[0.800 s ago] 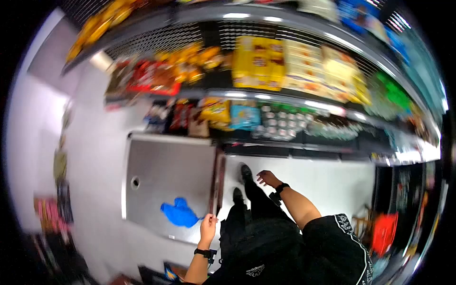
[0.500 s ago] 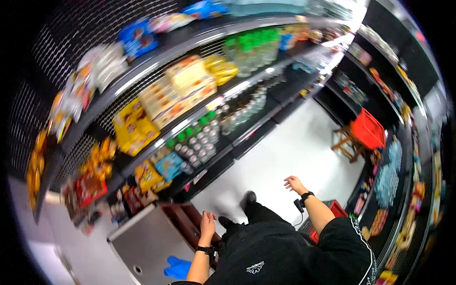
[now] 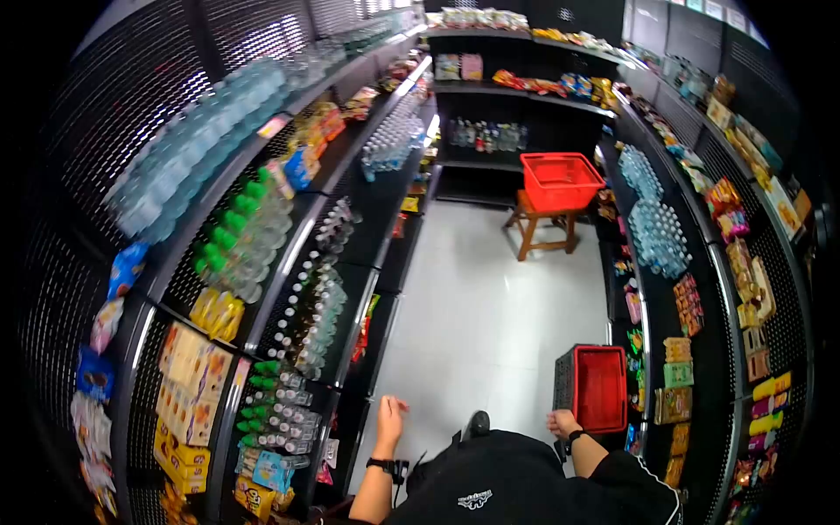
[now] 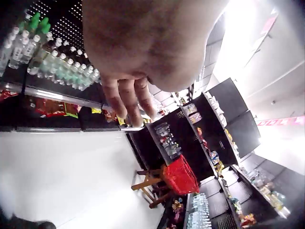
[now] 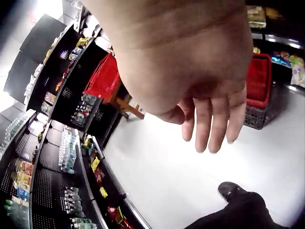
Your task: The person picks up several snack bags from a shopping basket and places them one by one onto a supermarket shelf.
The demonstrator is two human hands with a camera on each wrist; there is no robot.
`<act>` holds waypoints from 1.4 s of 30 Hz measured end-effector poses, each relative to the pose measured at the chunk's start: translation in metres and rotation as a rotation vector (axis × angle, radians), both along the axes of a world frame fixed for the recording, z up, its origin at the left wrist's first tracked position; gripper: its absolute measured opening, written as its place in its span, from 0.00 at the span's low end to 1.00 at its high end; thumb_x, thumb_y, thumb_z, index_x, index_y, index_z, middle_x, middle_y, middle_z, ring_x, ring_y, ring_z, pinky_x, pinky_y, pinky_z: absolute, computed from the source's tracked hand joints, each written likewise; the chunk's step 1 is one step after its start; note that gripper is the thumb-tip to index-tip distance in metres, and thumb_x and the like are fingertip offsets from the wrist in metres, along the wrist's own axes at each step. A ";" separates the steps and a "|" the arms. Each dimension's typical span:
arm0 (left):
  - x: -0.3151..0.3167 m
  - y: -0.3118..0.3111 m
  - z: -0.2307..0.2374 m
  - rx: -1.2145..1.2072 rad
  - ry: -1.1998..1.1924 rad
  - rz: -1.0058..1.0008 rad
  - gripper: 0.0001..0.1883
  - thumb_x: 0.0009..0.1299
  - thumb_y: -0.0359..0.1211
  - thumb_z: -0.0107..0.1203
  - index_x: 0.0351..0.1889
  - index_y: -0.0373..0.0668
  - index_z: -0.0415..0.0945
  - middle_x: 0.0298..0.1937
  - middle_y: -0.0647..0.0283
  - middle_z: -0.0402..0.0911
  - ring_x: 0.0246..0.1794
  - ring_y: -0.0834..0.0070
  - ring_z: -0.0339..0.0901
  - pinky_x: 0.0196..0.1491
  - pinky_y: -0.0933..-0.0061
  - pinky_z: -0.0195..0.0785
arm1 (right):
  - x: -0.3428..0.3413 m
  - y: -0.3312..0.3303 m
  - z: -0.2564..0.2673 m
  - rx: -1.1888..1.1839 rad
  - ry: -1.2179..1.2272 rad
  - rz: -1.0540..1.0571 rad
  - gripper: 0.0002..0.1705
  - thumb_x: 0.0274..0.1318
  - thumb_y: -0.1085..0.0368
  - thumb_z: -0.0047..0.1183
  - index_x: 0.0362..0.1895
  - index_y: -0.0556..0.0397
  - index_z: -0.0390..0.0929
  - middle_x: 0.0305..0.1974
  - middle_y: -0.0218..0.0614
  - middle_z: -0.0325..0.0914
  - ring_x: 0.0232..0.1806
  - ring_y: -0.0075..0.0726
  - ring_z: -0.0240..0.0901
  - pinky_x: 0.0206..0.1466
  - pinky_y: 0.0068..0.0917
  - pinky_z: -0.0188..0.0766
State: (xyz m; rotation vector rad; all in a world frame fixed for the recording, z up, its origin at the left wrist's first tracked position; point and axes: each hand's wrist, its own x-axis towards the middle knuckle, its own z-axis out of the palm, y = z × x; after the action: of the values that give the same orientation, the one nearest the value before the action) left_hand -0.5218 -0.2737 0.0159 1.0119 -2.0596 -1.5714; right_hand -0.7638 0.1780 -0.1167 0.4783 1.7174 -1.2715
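Note:
My left hand (image 3: 391, 422) hangs in the aisle beside the left shelving, holding nothing; its fingers are loosely bent in the left wrist view. The right hand (image 3: 563, 423), also empty, is at the left side of a red and black basket (image 3: 601, 389) on the floor; whether it touches the basket in the head view I cannot tell. In the right wrist view the right hand (image 5: 190, 76) has relaxed fingers hanging down, with the basket (image 5: 258, 81) behind and beside them. Another red basket (image 3: 562, 182) rests on a wooden stool (image 3: 542, 236) farther up the aisle.
Shelving with green-capped bottles (image 3: 249, 223), boxes (image 3: 194, 376) and snack packets runs along the left. The right shelves hold water bottles (image 3: 656, 234) and packets. Dark shelves (image 3: 486, 96) close the far end. White floor (image 3: 472, 306) lies between them.
The view has swung right, from the shelf front and grey table with the blue item to the aisle. The left hand has come away from the table edge; the floor basket is now fully in view.

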 end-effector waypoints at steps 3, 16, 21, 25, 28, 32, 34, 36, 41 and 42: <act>-0.078 0.004 0.024 0.126 0.057 -0.110 0.21 0.80 0.44 0.31 0.37 0.42 0.71 0.32 0.64 0.81 0.32 0.77 0.78 0.34 0.73 0.67 | -0.029 0.010 0.028 0.008 0.115 0.017 0.18 0.66 0.58 0.37 0.49 0.53 0.74 0.36 0.38 0.80 0.31 0.33 0.77 0.29 0.31 0.72; -0.240 -0.096 -0.090 0.421 -0.390 -0.330 0.23 0.79 0.49 0.34 0.41 0.43 0.74 0.35 0.64 0.82 0.31 0.74 0.79 0.32 0.71 0.69 | -0.208 -0.063 0.041 -0.079 0.196 0.036 0.20 0.67 0.53 0.40 0.49 0.54 0.76 0.39 0.38 0.81 0.36 0.34 0.79 0.34 0.31 0.74; -0.355 -0.141 -0.100 0.396 -0.450 -0.379 0.17 0.78 0.42 0.35 0.43 0.43 0.74 0.37 0.62 0.83 0.31 0.74 0.79 0.33 0.69 0.70 | -0.249 -0.051 0.003 0.090 -0.105 0.006 0.22 0.65 0.59 0.34 0.55 0.56 0.72 0.44 0.45 0.81 0.39 0.43 0.79 0.39 0.41 0.75; -0.487 -0.187 -0.099 0.316 -0.389 -0.518 0.18 0.77 0.40 0.36 0.40 0.40 0.76 0.36 0.60 0.83 0.31 0.72 0.80 0.35 0.67 0.72 | -0.299 -0.051 -0.031 0.146 -0.323 -0.148 0.23 0.65 0.58 0.34 0.57 0.57 0.68 0.49 0.50 0.78 0.46 0.50 0.77 0.44 0.51 0.73; -0.594 -0.218 -0.112 0.107 -0.361 -0.665 0.17 0.77 0.38 0.39 0.39 0.37 0.76 0.34 0.59 0.83 0.31 0.72 0.80 0.38 0.70 0.73 | -0.345 -0.086 0.015 0.104 -0.145 -0.279 0.22 0.65 0.55 0.37 0.53 0.56 0.72 0.46 0.48 0.79 0.43 0.48 0.78 0.44 0.46 0.74; -0.736 -0.221 -0.048 0.094 -0.161 -0.709 0.14 0.77 0.35 0.41 0.40 0.35 0.75 0.36 0.58 0.81 0.34 0.73 0.79 0.41 0.71 0.73 | -0.415 -0.125 0.014 -0.006 -0.022 -0.288 0.21 0.66 0.55 0.37 0.52 0.55 0.73 0.43 0.44 0.81 0.39 0.45 0.80 0.42 0.44 0.76; -0.794 -0.215 -0.021 0.116 -0.111 -0.744 0.13 0.77 0.34 0.41 0.40 0.35 0.74 0.36 0.59 0.81 0.35 0.74 0.78 0.42 0.71 0.72 | -0.454 -0.139 0.016 -0.029 0.001 -0.257 0.21 0.66 0.55 0.37 0.52 0.55 0.72 0.44 0.45 0.81 0.40 0.45 0.80 0.42 0.43 0.76; -0.843 -0.212 -0.008 0.150 -0.103 -0.741 0.13 0.77 0.33 0.41 0.40 0.35 0.74 0.36 0.59 0.81 0.35 0.74 0.78 0.42 0.72 0.72 | -0.507 -0.143 0.005 -0.050 0.005 -0.250 0.21 0.66 0.54 0.38 0.51 0.55 0.74 0.42 0.43 0.81 0.37 0.44 0.81 0.38 0.41 0.77; -0.923 -0.238 -0.017 0.154 -0.175 -0.697 0.12 0.77 0.32 0.41 0.39 0.35 0.75 0.35 0.60 0.81 0.34 0.75 0.78 0.41 0.73 0.72 | -0.670 -0.146 -0.026 -0.042 0.235 -0.282 0.22 0.67 0.48 0.42 0.50 0.51 0.75 0.39 0.38 0.82 0.34 0.37 0.81 0.31 0.36 0.77; -0.936 -0.248 -0.017 0.141 -0.186 -0.686 0.12 0.77 0.32 0.41 0.39 0.35 0.75 0.35 0.60 0.81 0.34 0.76 0.78 0.41 0.73 0.72 | -0.709 -0.153 -0.011 -0.049 0.265 -0.280 0.21 0.68 0.49 0.40 0.49 0.51 0.76 0.37 0.37 0.82 0.33 0.35 0.80 0.30 0.34 0.76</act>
State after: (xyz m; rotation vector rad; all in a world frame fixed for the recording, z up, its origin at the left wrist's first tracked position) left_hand -1.4575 -0.5219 -0.0006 0.5182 -2.6355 -2.0217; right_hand -1.4731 0.0254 -0.1279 0.5554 1.8796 -1.6343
